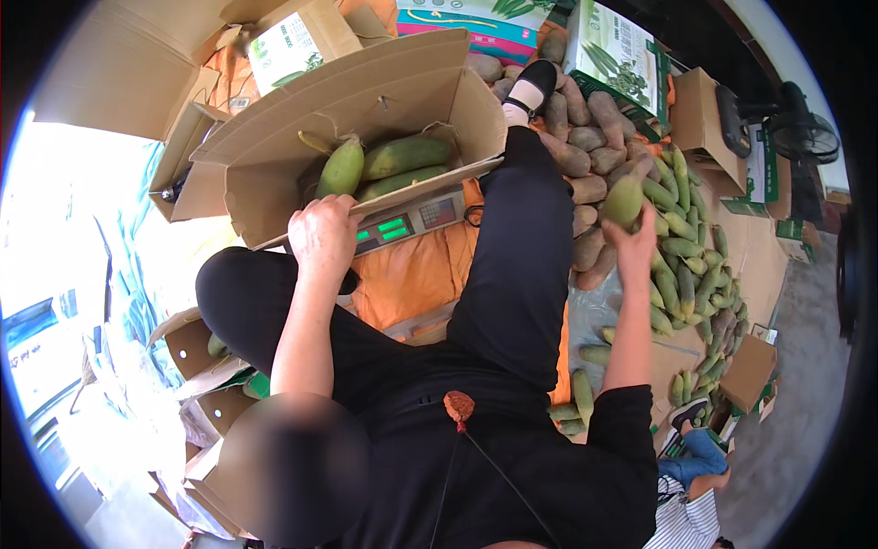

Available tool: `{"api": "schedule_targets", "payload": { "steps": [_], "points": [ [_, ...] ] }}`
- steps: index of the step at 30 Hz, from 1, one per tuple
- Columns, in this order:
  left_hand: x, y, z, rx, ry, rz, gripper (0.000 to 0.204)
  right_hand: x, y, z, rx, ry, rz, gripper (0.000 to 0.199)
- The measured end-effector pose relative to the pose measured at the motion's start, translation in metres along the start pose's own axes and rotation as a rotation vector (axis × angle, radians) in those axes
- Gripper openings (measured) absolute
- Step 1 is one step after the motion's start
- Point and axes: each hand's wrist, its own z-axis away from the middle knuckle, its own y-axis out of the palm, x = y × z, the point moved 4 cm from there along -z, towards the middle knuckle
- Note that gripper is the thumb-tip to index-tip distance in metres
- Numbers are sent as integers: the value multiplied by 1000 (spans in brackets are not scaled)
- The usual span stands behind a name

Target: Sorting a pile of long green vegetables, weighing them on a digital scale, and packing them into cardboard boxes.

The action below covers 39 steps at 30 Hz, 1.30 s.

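Observation:
My right hand (634, 236) is out to the right, its fingers wrapped round a green radish (625, 199) above the heaps of vegetables. My left hand (323, 233) is closed over the near edge of an open cardboard box (430, 84). Right by its fingers a green radish (341, 170) leans inside the box; I cannot tell whether they touch it. More large green radishes (407, 157) lie in the box. Under the box's near side is a weighing scale (412, 220) with lit green digits.
Brownish tubers (589, 190) and many green radishes (684, 247) lie heaped at the right. Printed cartons (615, 62) stand at the back. My bent leg (523, 247) is beside the box. A fan (805, 133) stands far right; another person (690, 494) is at lower right.

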Motion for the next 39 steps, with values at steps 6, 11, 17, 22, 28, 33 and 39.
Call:
{"api": "schedule_targets", "payload": {
  "steps": [6, 11, 17, 22, 28, 33, 39],
  "points": [
    [4, 1, -1, -19, 5, -12, 16, 183, -1, -30, 30, -395, -366, 63],
    [-2, 1, -3, 20, -12, -78, 15, 270, 63, -19, 81, -783, -218, 65],
    [9, 9, -1, -22, 11, -136, 19, 283, 171, 15, 200, -824, 211, 42],
    [-3, 9, -5, -20, 14, -92, 20, 250, 190, 17, 267, -756, 416, 34],
    [5, 12, -5, 44, -17, -67, 23, 253, 110, 14, 122, -638, -31, 36],
    [1, 8, -2, 33, 0, -106, 23, 167, 27, 14, -145, -376, -485, 15],
    [-2, 8, 0, 27, -14, -112, 24, -37, 36, 81, -227, 156, -421, 16]
  ]
}}
